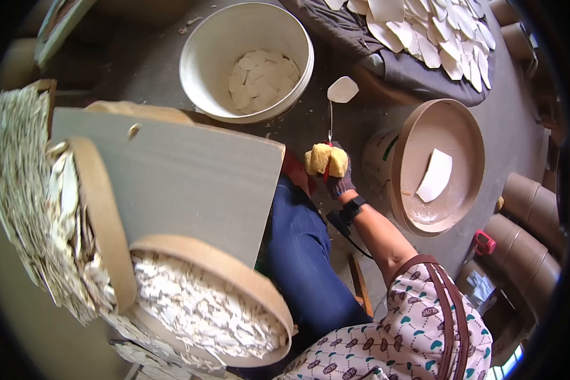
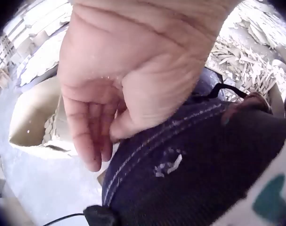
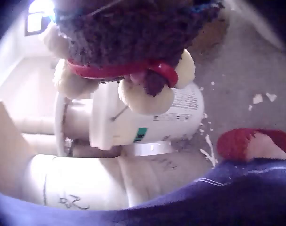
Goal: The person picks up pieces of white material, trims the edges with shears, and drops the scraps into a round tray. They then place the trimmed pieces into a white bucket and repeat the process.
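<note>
Tool (image 1: 330, 135), red-handled, gripped in my gloved right hand (image 1: 331, 163); white chip (image 1: 343, 90) at its tip, twelve o'clock from that hand; bucket (image 1: 201, 75) at eleven. Left hand (image 2: 117, 80), relaxed, beside my jeans (image 2: 138, 174).

Soft, dim light fills your head view, its rim bent and blackened; your wrist views run hazy, with glare bleaching a pale cylinder (image 3: 88, 178) in the right.
</note>
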Available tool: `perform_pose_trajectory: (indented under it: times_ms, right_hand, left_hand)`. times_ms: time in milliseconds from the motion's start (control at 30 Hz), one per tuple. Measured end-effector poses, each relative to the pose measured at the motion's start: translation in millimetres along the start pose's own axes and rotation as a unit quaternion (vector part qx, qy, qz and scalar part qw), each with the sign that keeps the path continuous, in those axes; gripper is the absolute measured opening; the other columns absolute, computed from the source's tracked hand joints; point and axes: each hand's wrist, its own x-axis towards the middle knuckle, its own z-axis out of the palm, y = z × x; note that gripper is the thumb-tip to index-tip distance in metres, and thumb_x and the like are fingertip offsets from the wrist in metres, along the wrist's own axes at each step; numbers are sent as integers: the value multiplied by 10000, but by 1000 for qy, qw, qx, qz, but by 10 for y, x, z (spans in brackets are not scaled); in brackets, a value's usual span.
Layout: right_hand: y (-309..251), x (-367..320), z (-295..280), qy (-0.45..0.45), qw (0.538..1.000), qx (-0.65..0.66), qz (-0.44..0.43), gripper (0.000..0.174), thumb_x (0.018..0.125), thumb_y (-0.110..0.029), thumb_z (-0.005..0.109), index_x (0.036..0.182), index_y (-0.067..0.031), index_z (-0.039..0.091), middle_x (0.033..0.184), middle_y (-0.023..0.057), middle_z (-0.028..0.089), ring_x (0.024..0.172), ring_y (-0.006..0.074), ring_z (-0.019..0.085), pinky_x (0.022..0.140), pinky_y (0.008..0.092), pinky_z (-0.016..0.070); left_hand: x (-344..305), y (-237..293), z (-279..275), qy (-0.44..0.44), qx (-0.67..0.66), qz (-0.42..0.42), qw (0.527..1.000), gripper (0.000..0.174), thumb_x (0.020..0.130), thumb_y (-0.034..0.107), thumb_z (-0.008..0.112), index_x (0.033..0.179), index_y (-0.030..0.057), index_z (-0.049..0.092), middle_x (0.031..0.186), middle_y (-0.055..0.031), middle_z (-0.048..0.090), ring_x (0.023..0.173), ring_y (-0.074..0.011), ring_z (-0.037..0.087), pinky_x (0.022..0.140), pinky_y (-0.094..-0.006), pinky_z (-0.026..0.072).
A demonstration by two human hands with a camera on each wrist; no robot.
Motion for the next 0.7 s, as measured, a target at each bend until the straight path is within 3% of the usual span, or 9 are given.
perform_pose_trajectory:
  times_ms: [33,133,200,267,300,333,400,467,700]
  right_hand:
    - [-39,-13,-25,-8,973,229,37,149,856,-139,525,975,-58,562,881,41,599,807,139,583,720,271,480]
    - [-675,139,-101,-68,982,166,-58,144,875,-147,505,951,-44,569,881,36,603,795,132,580,709,269,479]
    - [-1142,417,-193,-160,975,6,-155,112,838,-145,548,862,-45,591,804,41,601,748,149,574,662,303,467]
    - [-1474,769,-234,-259,950,-117,126,162,827,-265,590,794,-107,598,725,18,587,646,123,547,566,298,439]
    - [-1514,877,-231,-259,944,-191,72,181,828,-296,601,812,-116,598,738,9,573,634,109,527,541,275,422]
    - [-1872,731,-238,-219,958,-125,140,202,825,-313,608,863,-115,599,755,-2,563,644,100,518,543,262,415]
    - [-1831,891,-276,-258,958,-88,90,259,837,-367,558,887,-115,588,684,4,542,573,135,510,516,285,408]
    - [-1849,924,-419,-251,957,-134,61,258,813,-354,579,905,-112,575,678,0,529,568,133,504,512,288,412]
    - [-1936,692,-951,-211,931,-281,-97,339,730,-307,655,971,-103,530,657,-12,485,552,124,483,498,299,424]
  left_hand:
    - [-27,-91,-20,-3,-7,10,1000,154,893,107,517,1026,39,551,760,-44,584,613,-99,556,549,-227,468]
    - [-134,-483,-154,-19,-27,45,998,156,894,108,516,1030,40,550,763,-43,585,618,-98,559,551,-226,469]
    - [-298,-870,-291,-29,-36,74,996,158,895,109,515,1033,40,549,765,-43,586,621,-97,560,552,-226,470]
    - [-386,-1113,-452,-51,-46,110,992,159,896,110,515,1036,41,548,767,-42,587,624,-97,562,554,-225,471]
    - [-410,-1153,-500,-58,-61,124,989,160,897,111,514,1037,41,547,768,-42,587,626,-96,563,554,-225,471]
    - [-381,-1113,-525,-63,-100,128,985,160,898,111,514,1038,41,547,769,-42,587,627,-96,564,555,-224,472]
    - [-252,-907,-576,-79,-215,114,967,181,902,109,504,1067,38,528,782,-44,590,639,-99,569,568,-225,479]
    - [-109,-604,-583,-54,-260,183,947,197,908,89,468,1084,9,505,768,-66,596,656,-134,597,565,-237,494]
    - [310,-355,-1121,70,-275,340,896,194,898,65,475,1061,3,559,796,-44,604,700,-102,579,606,-219,469]
